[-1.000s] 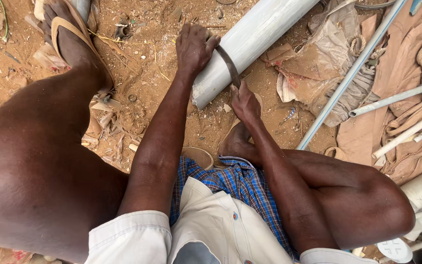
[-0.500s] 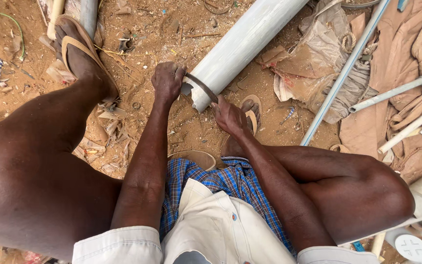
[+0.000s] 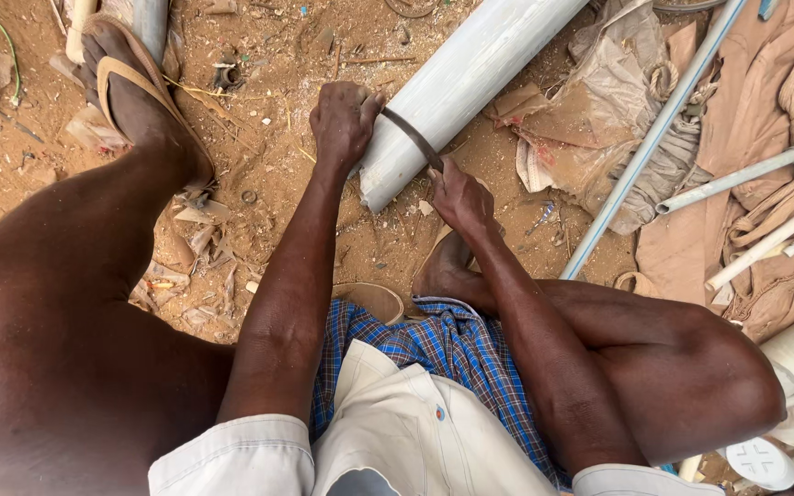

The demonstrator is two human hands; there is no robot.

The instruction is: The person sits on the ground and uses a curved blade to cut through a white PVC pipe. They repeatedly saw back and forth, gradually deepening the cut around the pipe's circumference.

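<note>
A thick grey plastic pipe lies slanted on the sandy ground, its cut end near me. A thin dark blade curves across the pipe close to that end. My left hand grips one end of the blade on the pipe's left side. My right hand grips the other end just below the pipe on its right side. Both fists are closed on the blade.
My left foot in a sandal rests at the upper left, my right leg is folded at the right. A thin grey pipe runs diagonally at the right, beside brown cloth and several more pipes. Paper scraps litter the sand.
My left hand came down from the top of the pipe to its left side. My right hand shifted closer under the pipe, and the blade stays wrapped across it.
</note>
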